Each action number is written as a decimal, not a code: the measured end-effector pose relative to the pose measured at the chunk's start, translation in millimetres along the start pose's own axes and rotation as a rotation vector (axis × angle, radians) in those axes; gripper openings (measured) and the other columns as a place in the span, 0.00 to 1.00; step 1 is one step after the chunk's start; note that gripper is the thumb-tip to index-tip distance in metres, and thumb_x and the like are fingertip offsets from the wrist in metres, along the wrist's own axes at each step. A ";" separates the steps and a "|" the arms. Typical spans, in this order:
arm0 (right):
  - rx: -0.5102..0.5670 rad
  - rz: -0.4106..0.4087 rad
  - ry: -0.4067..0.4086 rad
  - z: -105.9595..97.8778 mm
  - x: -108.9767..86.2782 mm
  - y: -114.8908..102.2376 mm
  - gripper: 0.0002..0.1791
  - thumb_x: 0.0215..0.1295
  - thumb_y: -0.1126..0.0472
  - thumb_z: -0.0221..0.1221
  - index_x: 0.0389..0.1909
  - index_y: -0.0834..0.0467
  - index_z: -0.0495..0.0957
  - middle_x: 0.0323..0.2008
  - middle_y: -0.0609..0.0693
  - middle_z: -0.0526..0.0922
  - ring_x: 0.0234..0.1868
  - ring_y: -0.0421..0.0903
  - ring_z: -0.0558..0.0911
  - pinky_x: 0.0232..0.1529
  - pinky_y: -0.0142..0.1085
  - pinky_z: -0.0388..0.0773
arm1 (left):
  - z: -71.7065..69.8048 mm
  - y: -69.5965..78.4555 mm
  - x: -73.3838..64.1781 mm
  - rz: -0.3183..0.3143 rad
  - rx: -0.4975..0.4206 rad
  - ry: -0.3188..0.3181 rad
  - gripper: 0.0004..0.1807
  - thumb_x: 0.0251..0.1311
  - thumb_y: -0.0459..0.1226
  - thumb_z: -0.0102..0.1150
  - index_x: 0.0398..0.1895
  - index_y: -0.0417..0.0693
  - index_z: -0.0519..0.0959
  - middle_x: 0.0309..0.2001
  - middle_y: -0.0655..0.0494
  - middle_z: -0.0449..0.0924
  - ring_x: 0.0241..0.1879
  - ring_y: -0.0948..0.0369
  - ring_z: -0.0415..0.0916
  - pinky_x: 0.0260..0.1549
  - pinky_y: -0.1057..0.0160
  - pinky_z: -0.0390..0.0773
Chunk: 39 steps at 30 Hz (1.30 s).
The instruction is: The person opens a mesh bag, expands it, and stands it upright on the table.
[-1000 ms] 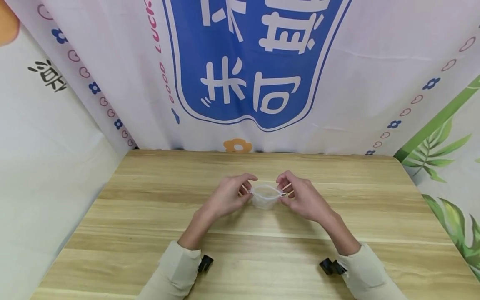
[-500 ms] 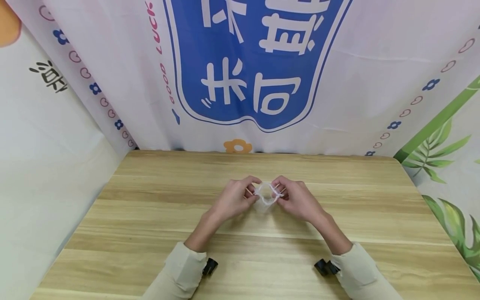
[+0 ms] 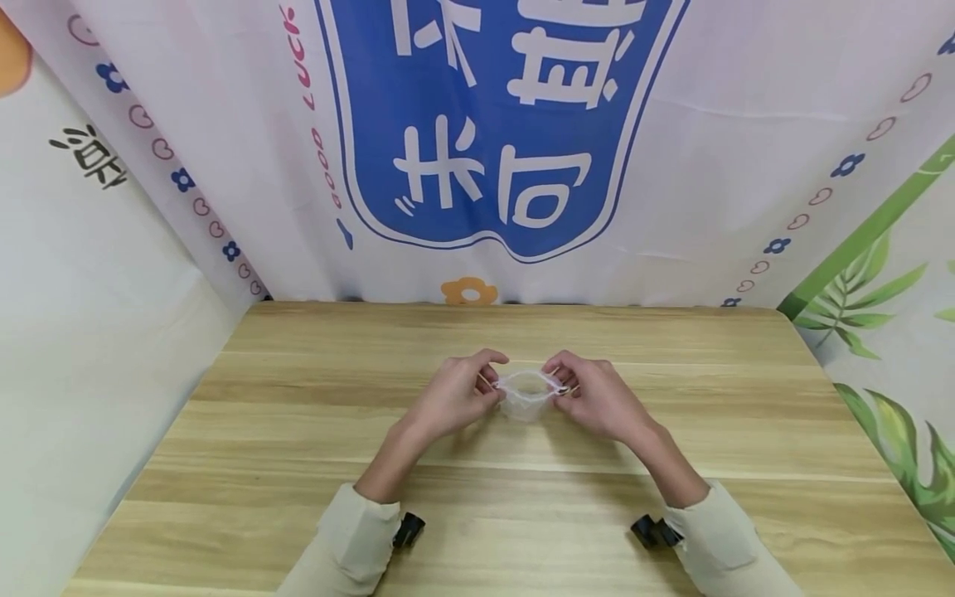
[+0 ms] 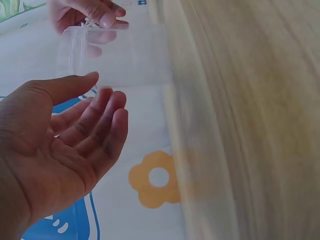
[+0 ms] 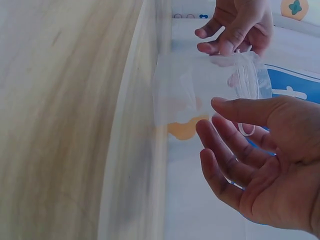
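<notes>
A small translucent drawstring bag (image 3: 525,408) is held between both hands above the table, its gathered mouth spread and facing up. My left hand (image 3: 453,396) pinches the left edge of the mouth near the cord, thumb against fingertips. On the opposite edge, my right hand (image 3: 603,400) pinches the bag the same way. Seen from the left wrist, the bag (image 4: 132,57) stretches flat and see-through between the hands. A white cord loop (image 5: 247,131) hangs beside the right fingers in the right wrist view. No contents show through the film.
The wooden table (image 3: 298,464) spreads under both arms. A printed cloth (image 3: 709,191) hangs at its back edge, with more cloth on either side. Black wrist devices (image 3: 408,529) sit at both sleeve cuffs.
The hands came closer together half a second ago, narrowing the bag's mouth from side to side. Now they are apart again and the mouth is drawn wider sideways.
</notes>
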State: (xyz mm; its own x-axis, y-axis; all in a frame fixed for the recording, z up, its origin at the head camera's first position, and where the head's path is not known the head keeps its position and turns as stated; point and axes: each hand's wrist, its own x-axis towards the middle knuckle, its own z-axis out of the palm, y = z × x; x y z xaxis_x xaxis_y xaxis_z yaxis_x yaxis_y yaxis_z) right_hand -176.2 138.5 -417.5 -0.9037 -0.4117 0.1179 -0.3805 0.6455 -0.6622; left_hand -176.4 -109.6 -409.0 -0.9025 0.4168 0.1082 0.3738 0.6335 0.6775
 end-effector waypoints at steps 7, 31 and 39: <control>-0.017 0.014 0.003 -9.5 -9.1 2.6 0.22 0.65 0.66 0.74 0.58 0.64 0.81 0.48 0.57 0.90 0.51 0.54 0.90 0.54 0.52 0.88 | -10.6 3.3 -6.1 -0.018 0.067 -0.010 0.30 0.62 0.35 0.77 0.67 0.39 0.79 0.50 0.46 0.87 0.50 0.52 0.87 0.51 0.55 0.89; -0.136 0.022 0.142 -37.2 -55.8 18.3 0.25 0.71 0.58 0.71 0.64 0.63 0.81 0.59 0.61 0.87 0.59 0.62 0.87 0.58 0.57 0.86 | -25.3 -7.9 -31.9 -0.013 0.201 0.131 0.33 0.65 0.43 0.77 0.69 0.39 0.78 0.61 0.40 0.85 0.58 0.44 0.86 0.57 0.47 0.87; 0.075 -0.012 0.142 -5.2 -25.2 6.9 0.15 0.65 0.72 0.72 0.52 0.65 0.85 0.43 0.56 0.92 0.42 0.51 0.93 0.41 0.35 0.91 | 0.0 -1.5 -15.8 0.025 0.008 0.090 0.19 0.64 0.28 0.73 0.58 0.36 0.84 0.40 0.48 0.91 0.39 0.55 0.91 0.39 0.66 0.89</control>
State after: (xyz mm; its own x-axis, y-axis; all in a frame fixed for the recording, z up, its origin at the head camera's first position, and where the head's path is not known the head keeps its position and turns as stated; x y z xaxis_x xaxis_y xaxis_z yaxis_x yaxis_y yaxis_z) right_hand -157.1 156.6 -421.2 -0.9197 -0.3211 0.2259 -0.3808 0.5889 -0.7129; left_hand -162.7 -117.1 -411.7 -0.9083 0.3725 0.1902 0.3978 0.6293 0.6676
